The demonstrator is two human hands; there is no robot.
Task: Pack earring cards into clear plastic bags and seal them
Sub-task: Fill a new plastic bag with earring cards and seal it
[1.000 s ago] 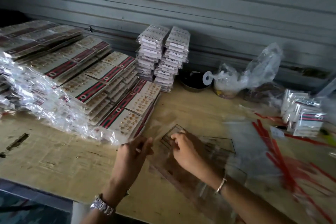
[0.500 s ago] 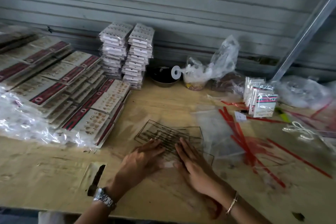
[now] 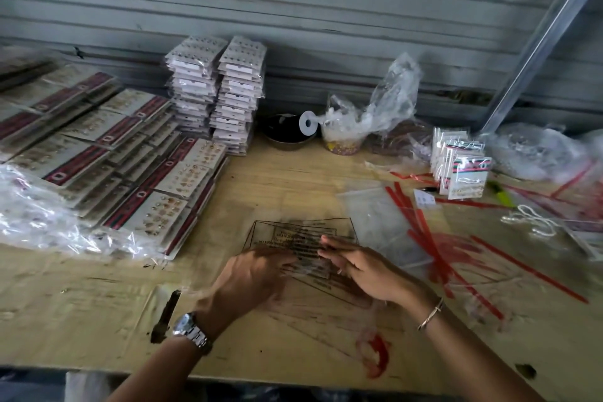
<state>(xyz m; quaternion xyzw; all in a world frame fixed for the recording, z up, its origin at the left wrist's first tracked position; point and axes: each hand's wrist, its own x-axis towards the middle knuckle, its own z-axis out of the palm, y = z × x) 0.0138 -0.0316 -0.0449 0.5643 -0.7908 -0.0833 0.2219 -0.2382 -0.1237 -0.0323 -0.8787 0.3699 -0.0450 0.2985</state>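
A stack of clear plastic bags [image 3: 295, 232] with black printed text lies flat on the wooden table [image 3: 98, 303], in front of me. My left hand [image 3: 251, 281], blurred by motion, rests its fingertips on the bags' left part. My right hand [image 3: 365, 268] touches the bags from the right with straight fingers. The fingertips of both hands nearly meet over the print. Bagged earring cards [image 3: 169, 179] with red stripes lie in overlapping rows at the left. A small upright bundle of earring cards [image 3: 463, 166] stands at the right.
Two tall stacks of white cards [image 3: 218, 91] stand against the shutter wall. Beside them sit a dark bowl [image 3: 287, 134] and a cup in crumpled plastic [image 3: 342, 140]. Red-striped bags [image 3: 434, 238] fan out at the right. Loose plastic [image 3: 32, 219] covers the left edge.
Both hands have lifted from pressing flat on the bags and drawn their fingertips together. The camera view has swung right and settled.
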